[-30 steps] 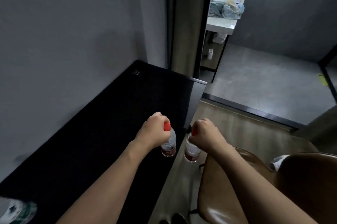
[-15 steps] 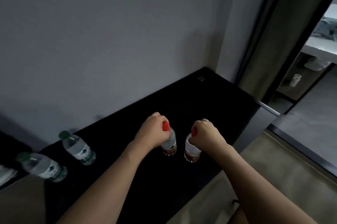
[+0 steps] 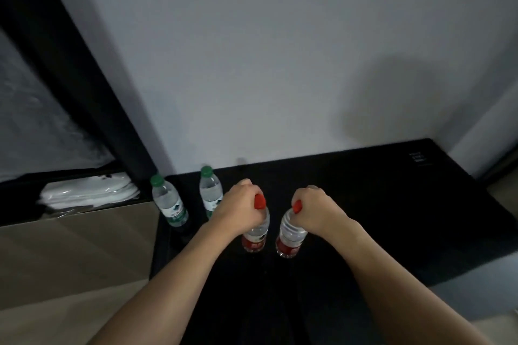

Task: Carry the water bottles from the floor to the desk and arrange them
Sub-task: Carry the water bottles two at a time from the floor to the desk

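Over the black bench [image 3: 364, 204] I have both hands low and close together, each clamped on the neck of a red-capped bottle. My left hand [image 3: 238, 208] wraps the cap end of the left red-capped bottle [image 3: 256, 235], and my right hand [image 3: 315, 208] does the same on the right red-capped bottle [image 3: 290, 238]. Both hang upright, side by side and just apart, and I cannot tell whether their bases touch the surface yet or sit just above it. At about ten o'clock from my left hand stand two green-capped bottles, the nearer one [image 3: 210, 193] partly hidden behind my knuckles and the farther one [image 3: 168, 204] close to the left end of the bench, beside the dark post [image 3: 84, 92]. The main risk I judge is that my left knuckles or forearm brush the nearer green-capped bottle while I set down or let go, and tip it into its neighbour. Holding by the necks also lets the bodies swing, so a tilted landing could make one red-capped bottle knock the other over. The dark, glossy top hides its near edge at six o'clock, so placing too close to me could drop a bottle to the floor [image 3: 70, 274].
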### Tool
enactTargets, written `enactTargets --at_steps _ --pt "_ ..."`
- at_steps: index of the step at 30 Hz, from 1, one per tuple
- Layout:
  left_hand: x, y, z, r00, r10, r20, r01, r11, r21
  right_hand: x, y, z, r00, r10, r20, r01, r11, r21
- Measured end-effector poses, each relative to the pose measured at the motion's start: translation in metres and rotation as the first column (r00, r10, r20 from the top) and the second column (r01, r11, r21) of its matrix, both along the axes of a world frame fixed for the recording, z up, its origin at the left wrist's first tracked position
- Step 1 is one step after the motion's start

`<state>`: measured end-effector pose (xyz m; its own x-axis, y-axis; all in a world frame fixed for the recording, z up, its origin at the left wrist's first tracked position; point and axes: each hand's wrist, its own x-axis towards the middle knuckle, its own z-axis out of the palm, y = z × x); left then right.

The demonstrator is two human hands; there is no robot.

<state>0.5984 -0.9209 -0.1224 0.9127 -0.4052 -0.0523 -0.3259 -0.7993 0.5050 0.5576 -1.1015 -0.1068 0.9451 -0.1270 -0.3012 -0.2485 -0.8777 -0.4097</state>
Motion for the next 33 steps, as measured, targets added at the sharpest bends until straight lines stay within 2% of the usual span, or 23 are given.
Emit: enactTargets --at_steps 4,8,12,19,30,33 --pt "0.024 0.019 0.001 0.999 0.035 -0.004 -0.035 0.999 -0.004 0.035 0.019 -0.004 0.997 0.069 -0.037 -0.068 0.998 0.006" --pt "0.054 0.023 0.003 0.998 0.064 0.002 -0.064 0.998 0.029 0.074 0.025 -0.013 0.991 0.137 -0.007 -0.137 0.991 -0.009" --pt "0.083 0.015 -0.003 0.997 0.077 0.012 -0.078 0.994 0.081 0.108 0.028 -0.023 0.991 0.137 0.004 -0.137 0.99 -0.021" --pt "0.12 -0.005 -0.028 0.992 0.116 -0.056 -0.105 0.981 0.162 0.157 0.022 -0.042 0.987 0.162 -0.002 -0.162 0.987 -0.001" --pt "0.147 -0.006 -0.055 0.983 0.159 -0.09 -0.142 0.975 0.17 0.187 0.016 -0.065 0.979 0.202 -0.026 -0.201 0.979 0.038" --pt "0.145 -0.008 -0.059 0.985 0.147 -0.085 -0.133 0.978 0.159 0.184 0.016 -0.071 0.982 0.188 0.019 -0.189 0.98 0.064"
